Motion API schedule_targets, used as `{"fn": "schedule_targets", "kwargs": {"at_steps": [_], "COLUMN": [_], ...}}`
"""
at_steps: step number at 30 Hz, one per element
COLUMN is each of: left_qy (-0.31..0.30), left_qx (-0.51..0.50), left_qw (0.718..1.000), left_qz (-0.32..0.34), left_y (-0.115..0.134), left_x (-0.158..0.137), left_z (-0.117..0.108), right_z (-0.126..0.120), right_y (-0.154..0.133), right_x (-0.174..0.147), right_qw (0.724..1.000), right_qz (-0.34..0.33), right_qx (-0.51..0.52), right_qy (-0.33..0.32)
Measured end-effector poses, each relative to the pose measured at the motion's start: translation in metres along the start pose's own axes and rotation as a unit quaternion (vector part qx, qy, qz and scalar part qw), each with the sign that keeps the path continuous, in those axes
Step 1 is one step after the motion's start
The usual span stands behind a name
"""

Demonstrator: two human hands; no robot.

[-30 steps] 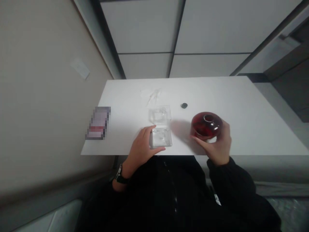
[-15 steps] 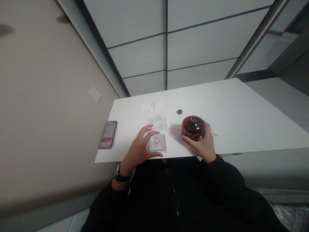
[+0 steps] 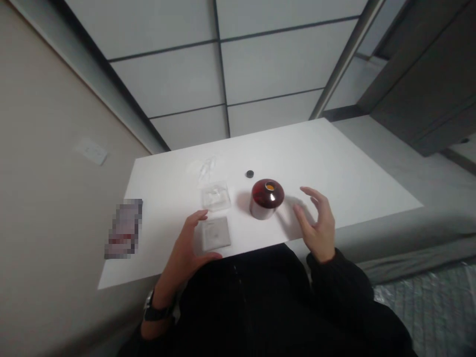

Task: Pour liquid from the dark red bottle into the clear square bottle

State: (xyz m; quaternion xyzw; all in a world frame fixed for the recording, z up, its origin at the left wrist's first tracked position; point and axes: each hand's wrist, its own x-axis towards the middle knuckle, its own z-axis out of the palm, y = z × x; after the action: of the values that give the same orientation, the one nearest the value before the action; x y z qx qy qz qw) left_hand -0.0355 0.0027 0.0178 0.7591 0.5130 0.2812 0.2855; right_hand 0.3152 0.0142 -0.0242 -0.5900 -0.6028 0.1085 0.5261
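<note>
A dark red glass bottle [image 3: 267, 197] with a round open neck stands upright on the white table. To its right is my right hand [image 3: 318, 224], apart from the bottle, with thumb and fingers spread and nothing between them. My left hand [image 3: 188, 248] is open around the left side of a flat, clear square piece [image 3: 216, 233] near the table's front edge. Whether its fingers touch that piece I cannot tell. Just behind lies a clear plastic box [image 3: 216, 196]. A small dark round cap [image 3: 250, 174] rests behind the bottle.
Crumpled clear plastic [image 3: 207, 168] lies toward the back left of the white table [image 3: 297, 148]. A blurred-out flat item [image 3: 124, 229] is at the left edge. Beyond the table stand paneled doors [image 3: 271, 69]; a wall with a socket [image 3: 92, 151] is on the left.
My right hand has let go of the red bottle and moved off to its right, opening. The left hand stays beside the clear square piece. The camera has turned to the right.
</note>
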Motion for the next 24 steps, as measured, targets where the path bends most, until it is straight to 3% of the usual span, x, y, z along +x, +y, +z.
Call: {"fn": "schedule_targets", "kwargs": {"at_steps": [3,6,12,20,24], "left_qy": [-0.008,-0.009,-0.02,-0.031,-0.019], "left_qx": [-0.02,-0.01,-0.024,-0.029,-0.039], "left_qw": [0.999,0.998,0.998,0.998,0.999], "left_qz": [-0.032,-0.056,-0.056,-0.036,-0.008], "left_y": [-0.01,-0.011,-0.004,-0.005,-0.007], "left_x": [-0.001,-0.003,-0.006,-0.009,-0.011], "left_z": [0.011,0.016,0.015,0.015,0.015], "right_z": [-0.016,-0.021,-0.028,-0.022,-0.049], "right_y": [0.018,0.028,0.016,0.024,0.002], "right_x": [0.008,0.014,0.004,0.012,0.003], "right_qw": [0.991,0.984,0.986,0.963,0.966], "right_qz": [-0.035,-0.043,-0.051,-0.109,-0.096], "right_qx": [-0.117,-0.14,-0.161,-0.241,-0.239], "right_qy": [-0.054,-0.098,-0.013,-0.047,-0.025]}}
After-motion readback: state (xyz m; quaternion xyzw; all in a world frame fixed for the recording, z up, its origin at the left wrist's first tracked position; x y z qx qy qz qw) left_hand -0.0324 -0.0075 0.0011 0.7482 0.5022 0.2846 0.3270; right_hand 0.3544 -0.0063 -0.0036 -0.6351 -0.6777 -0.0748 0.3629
